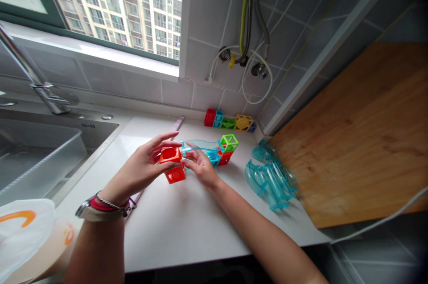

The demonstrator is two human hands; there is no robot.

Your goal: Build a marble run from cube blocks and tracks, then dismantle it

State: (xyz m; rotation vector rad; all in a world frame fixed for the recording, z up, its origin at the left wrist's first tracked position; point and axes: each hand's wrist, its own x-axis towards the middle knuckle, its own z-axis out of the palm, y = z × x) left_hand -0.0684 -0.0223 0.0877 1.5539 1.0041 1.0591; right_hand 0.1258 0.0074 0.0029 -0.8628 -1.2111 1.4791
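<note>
Gripping a stack of two orange open-frame plastic cubes [172, 164], my left hand [143, 168] closes thumb and fingers on its left side; my right hand [201, 167] pinches the opposite side with curled fingertips. Just beyond my right fingers, a clear blue plastic chute [200, 145] slopes down from a green frame cube [229, 142]. Translucent teal plastic tubes [270, 177] lie to the right of my right hand on the white countertop [187, 221].
</note>
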